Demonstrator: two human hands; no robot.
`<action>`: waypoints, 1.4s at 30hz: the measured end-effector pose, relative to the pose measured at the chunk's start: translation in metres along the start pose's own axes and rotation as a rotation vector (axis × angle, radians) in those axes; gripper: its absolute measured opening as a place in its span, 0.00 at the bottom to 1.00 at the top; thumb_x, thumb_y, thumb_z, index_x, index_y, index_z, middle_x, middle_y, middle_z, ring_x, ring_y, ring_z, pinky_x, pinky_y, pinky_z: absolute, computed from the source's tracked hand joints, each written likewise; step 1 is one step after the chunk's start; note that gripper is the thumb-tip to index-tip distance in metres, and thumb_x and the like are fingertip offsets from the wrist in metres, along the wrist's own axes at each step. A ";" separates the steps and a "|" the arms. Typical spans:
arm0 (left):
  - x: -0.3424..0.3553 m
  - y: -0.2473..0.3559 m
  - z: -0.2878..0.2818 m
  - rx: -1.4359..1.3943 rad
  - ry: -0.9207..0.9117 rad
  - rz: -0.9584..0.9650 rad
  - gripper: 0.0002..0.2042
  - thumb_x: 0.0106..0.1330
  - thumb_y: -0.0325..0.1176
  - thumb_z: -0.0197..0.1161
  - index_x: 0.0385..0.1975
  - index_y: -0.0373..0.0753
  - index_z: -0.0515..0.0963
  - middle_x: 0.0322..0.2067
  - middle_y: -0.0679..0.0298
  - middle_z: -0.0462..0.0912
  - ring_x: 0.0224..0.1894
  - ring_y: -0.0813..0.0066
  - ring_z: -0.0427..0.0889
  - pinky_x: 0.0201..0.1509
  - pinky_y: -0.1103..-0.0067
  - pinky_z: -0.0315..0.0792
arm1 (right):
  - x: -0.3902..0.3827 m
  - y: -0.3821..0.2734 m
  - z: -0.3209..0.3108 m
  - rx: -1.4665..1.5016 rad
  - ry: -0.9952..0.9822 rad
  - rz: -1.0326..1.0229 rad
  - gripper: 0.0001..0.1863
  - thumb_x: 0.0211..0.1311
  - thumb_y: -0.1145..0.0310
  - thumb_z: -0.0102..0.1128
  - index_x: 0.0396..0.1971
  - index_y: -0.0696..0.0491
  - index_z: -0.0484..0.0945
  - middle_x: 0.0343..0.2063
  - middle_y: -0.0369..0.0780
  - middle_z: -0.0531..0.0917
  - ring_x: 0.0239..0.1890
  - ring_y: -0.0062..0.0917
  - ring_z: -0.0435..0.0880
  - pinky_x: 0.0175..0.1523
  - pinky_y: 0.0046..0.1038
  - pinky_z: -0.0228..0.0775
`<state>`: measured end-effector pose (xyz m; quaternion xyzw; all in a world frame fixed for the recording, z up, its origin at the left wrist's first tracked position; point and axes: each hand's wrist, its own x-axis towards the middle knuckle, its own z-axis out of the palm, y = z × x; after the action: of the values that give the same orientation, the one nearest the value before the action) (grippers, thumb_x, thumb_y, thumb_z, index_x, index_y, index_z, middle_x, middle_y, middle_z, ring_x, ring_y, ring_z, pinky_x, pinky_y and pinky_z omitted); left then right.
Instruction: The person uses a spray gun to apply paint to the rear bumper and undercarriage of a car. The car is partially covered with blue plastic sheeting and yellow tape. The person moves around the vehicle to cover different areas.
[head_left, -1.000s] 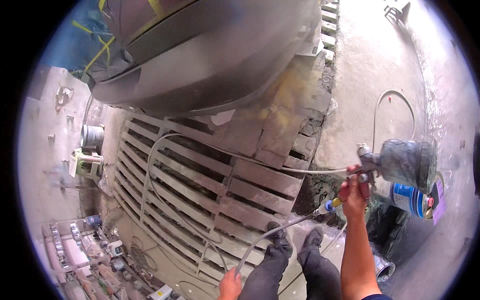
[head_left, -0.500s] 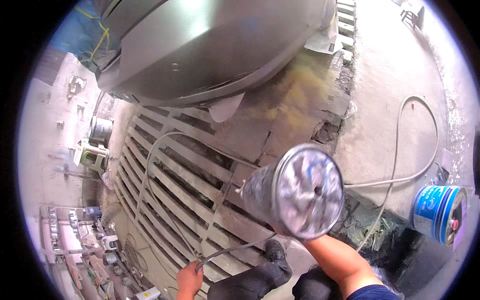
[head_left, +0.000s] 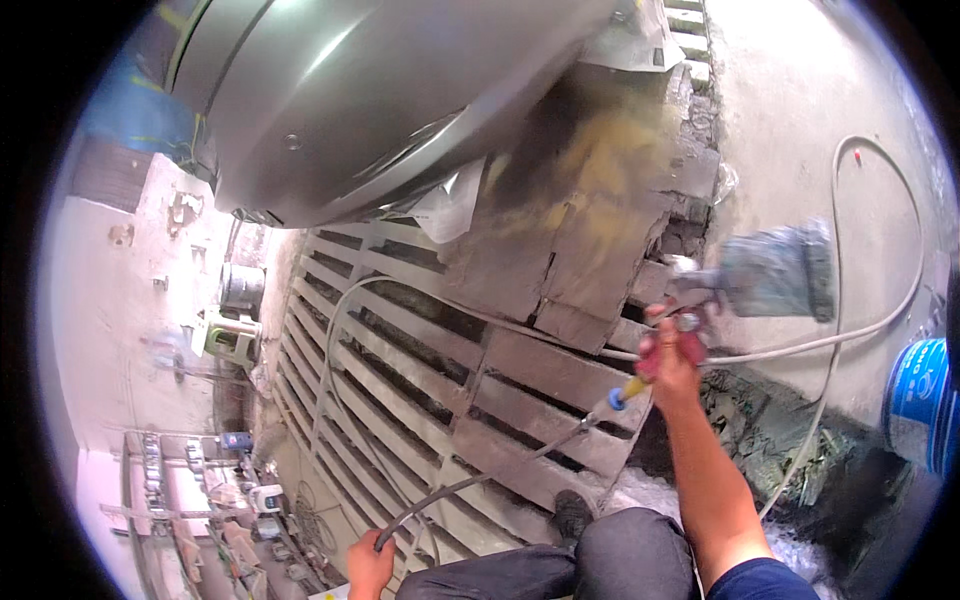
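Observation:
My right hand (head_left: 678, 372) is closed around the reddish handle of a spray gun (head_left: 700, 287). The gun is tilted sideways, and its cloudy cup (head_left: 778, 272) points right, smeared by motion. A yellow and blue fitting (head_left: 626, 392) joins the handle to a dark air hose (head_left: 470, 484). That hose runs down to my left hand (head_left: 370, 562), whose fingers are wrapped round it near the lower edge. Ahead of me stands a vehicle with a glossy grey rounded body panel (head_left: 370, 110); neither hand touches it.
Slatted floor grating (head_left: 400, 350) lies beneath, crossed by a looping pale hose (head_left: 880, 330). White masking paper (head_left: 450, 205) hangs under the panel. At right stand a blue can (head_left: 918, 405) and a debris-filled trench (head_left: 765, 430). Cluttered shelves (head_left: 200, 500) are at lower left.
The spray gun has swung from upright, cup end facing me, to lying sideways with the cup to the right. My right hand has risen with it. The left hand keeps the hose.

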<state>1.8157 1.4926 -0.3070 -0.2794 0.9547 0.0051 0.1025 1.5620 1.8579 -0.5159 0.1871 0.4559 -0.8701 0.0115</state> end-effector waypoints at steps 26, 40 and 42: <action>-0.009 0.019 0.002 0.023 -0.030 -0.007 0.11 0.52 0.36 0.62 0.29 0.34 0.77 0.18 0.55 0.76 0.21 0.65 0.77 0.28 0.74 0.70 | 0.053 0.022 0.009 -0.042 0.050 -0.070 0.15 0.63 0.53 0.50 0.44 0.44 0.75 0.17 0.28 0.74 0.17 0.13 0.71 0.21 0.18 0.61; -0.004 0.020 -0.003 -0.073 -0.060 0.070 0.12 0.50 0.36 0.62 0.30 0.34 0.78 0.22 0.51 0.79 0.26 0.57 0.80 0.32 0.71 0.72 | -0.056 0.039 -0.018 -0.856 -0.365 -0.631 0.17 0.61 0.68 0.54 0.50 0.50 0.67 0.35 0.34 0.74 0.28 0.15 0.73 0.27 0.20 0.67; -0.004 0.021 0.002 -0.122 -0.083 0.018 0.12 0.50 0.36 0.62 0.30 0.35 0.79 0.20 0.53 0.79 0.24 0.61 0.80 0.30 0.72 0.72 | -0.070 -0.009 -0.022 -0.517 -0.010 -0.423 0.18 0.60 0.66 0.56 0.50 0.49 0.68 0.33 0.32 0.75 0.26 0.12 0.72 0.27 0.18 0.65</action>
<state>1.8086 1.5127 -0.3093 -0.2762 0.9500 0.0755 0.1246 1.6329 1.8703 -0.4969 0.0751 0.6902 -0.7097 -0.1199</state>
